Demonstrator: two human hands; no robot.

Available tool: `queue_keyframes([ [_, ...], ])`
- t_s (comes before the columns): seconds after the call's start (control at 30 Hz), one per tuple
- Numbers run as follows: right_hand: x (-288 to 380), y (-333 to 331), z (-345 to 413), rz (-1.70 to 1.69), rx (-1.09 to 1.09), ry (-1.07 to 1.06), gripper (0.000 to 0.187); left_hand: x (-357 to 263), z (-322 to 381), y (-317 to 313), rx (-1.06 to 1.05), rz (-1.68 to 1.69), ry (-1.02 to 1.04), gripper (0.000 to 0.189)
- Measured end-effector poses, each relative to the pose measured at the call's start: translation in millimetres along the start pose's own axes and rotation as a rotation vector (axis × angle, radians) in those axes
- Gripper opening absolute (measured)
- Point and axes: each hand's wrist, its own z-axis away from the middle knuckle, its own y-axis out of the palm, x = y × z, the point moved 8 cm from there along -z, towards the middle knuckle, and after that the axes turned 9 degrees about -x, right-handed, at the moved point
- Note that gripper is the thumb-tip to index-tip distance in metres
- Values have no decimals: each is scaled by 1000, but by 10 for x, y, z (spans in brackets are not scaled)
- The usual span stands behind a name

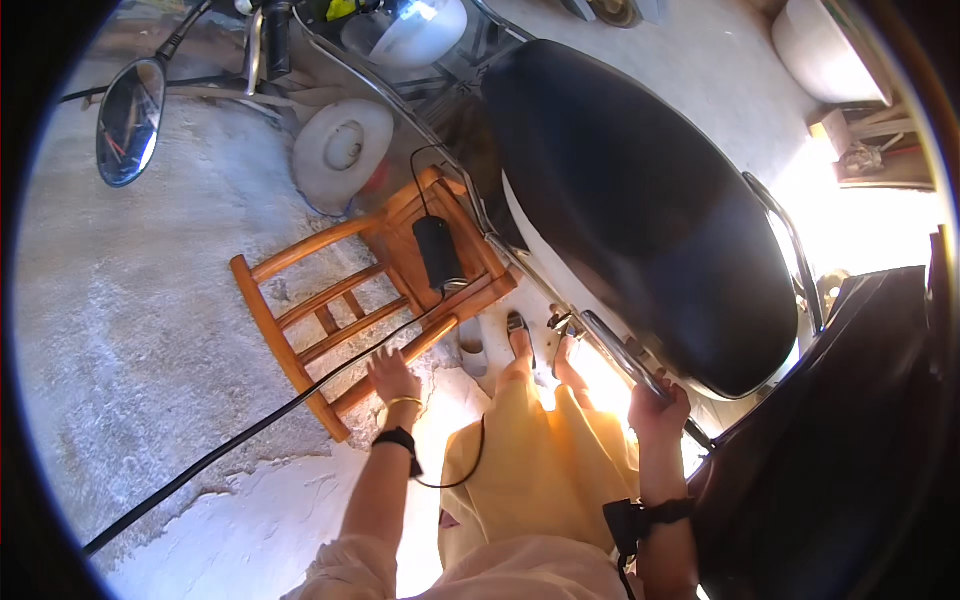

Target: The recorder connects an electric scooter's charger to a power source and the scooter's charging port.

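On the right, my right hand (pixel 658 405) is closed around the chrome side grab rail (pixel 619 349) of a scooter with a long black seat (pixel 637 202). My left hand (pixel 394 379) lies with spread fingers at a side post of a wooden chair (pixel 289 330); whether it touches the wood I cannot tell. A black power adapter (pixel 439 253) rests on the chair's seat. Its thick black cable (pixel 225 450) runs past my left fingers to the lower left, and a thinner lead rises from its other end.
A rough plaster wall (pixel 150 300) is on the left. The scooter's mirror (pixel 131 122) juts out at upper left, near a pale hat (pixel 343 144). A dark padded surface (pixel 817 420) fills the lower right. A white tub (pixel 821 56) stands at upper right.
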Motion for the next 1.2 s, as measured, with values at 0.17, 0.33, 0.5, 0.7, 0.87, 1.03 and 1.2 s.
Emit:
queue_keyframes([
  [0.17,15,67,13,54,40,-88,19,138,-299,736,725,130,18,22],
  [0.33,88,-86,-53,123,19,-3,19,98,-204,380,671,140,66,14],
  [0.5,-6,-11,43,100,-7,-46,19,173,70,469,742,111,-56,20],
  [0.7,33,-45,19,81,-33,-7,21,78,20,408,801,195,59,23],
  [0.87,-4,-43,-29,69,-14,5,18,413,12,735,825,91,-6,43],
  [1.03,4,-56,-31,7,41,64,18,72,-276,287,368,514,27,70],
  [1.2,-242,123,287,13,-54,139,25,-314,-1001,-592,480,1481,-530,56],
])
